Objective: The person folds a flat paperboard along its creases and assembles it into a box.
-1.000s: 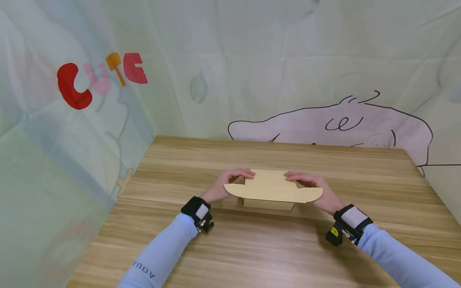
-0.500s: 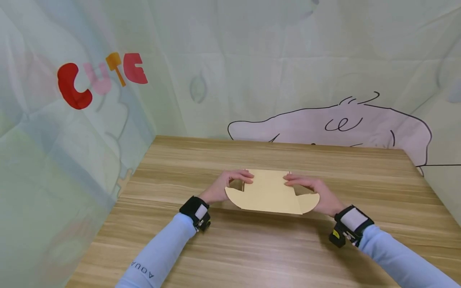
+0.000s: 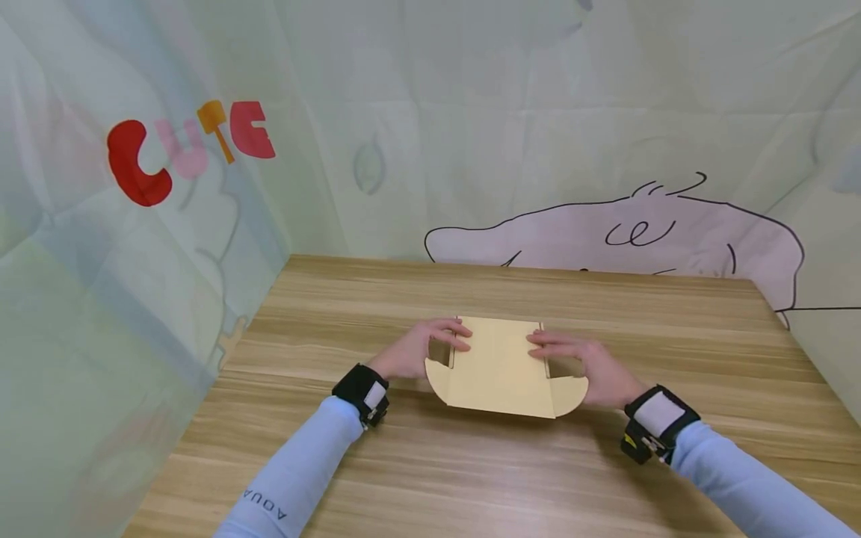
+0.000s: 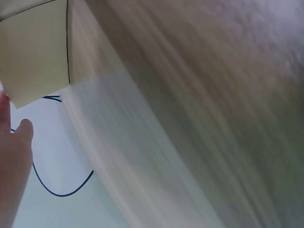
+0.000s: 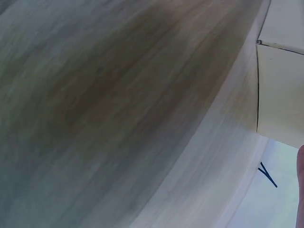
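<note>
A small tan cardboard box [image 3: 499, 359] sits mid-table in the head view, its lid lying over the top. From the lid's near end a front flap slants toward the person, with a rounded ear [image 3: 570, 394] at either side. My left hand [image 3: 418, 353] is at the box's left, fingertips resting on the lid's edge. On the right edge, my right hand [image 3: 601, 368] rests its extended fingers likewise. A plain box side [image 4: 35, 52] shows in the left wrist view, with fingertips near its corner. The right wrist view catches the opposite side [image 5: 281, 92] and part of one finger.
The box stands on a wood-grain table [image 3: 336, 299]. Behind it hangs a printed cloth [image 3: 538, 134] with a cartoon outline, and coloured letters mark the cloth at left. Each wrist bears a strapped camera [image 3: 642, 441].
The lid's front flap and ears have swung down toward the person, so more of the lid's top shows. The fingertips of both hands have slid slightly nearer along the lid's edges.
</note>
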`<control>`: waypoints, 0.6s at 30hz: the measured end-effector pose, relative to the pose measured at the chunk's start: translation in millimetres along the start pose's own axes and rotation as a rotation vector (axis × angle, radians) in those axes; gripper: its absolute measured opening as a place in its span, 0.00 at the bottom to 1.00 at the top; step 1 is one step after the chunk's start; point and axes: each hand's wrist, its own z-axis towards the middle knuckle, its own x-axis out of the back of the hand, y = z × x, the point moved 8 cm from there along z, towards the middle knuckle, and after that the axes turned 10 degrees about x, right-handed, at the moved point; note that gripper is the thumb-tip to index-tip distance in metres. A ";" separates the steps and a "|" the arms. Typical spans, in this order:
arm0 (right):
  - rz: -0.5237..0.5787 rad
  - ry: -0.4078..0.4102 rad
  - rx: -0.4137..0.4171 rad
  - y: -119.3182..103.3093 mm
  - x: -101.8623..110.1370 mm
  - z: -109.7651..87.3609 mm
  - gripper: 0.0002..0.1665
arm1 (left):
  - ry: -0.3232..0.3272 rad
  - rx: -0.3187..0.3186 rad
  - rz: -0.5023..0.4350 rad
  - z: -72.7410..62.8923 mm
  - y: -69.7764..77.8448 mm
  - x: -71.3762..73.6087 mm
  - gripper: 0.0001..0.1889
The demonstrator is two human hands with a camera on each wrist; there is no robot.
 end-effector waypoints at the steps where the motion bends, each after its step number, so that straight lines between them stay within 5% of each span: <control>1: -0.020 -0.006 0.007 -0.6 -0.3 0.0 0.40 | -0.002 0.002 0.015 0.2 0.2 -0.6 0.29; 12: -0.098 -0.075 -0.036 -0.1 4.0 -2.8 0.42 | 0.015 0.012 -0.017 -4.2 -5.5 3.0 0.33; 18: -0.101 -0.010 -0.049 8.2 16.8 -8.9 0.44 | 0.072 0.099 -0.100 -12.8 -22.7 16.2 0.39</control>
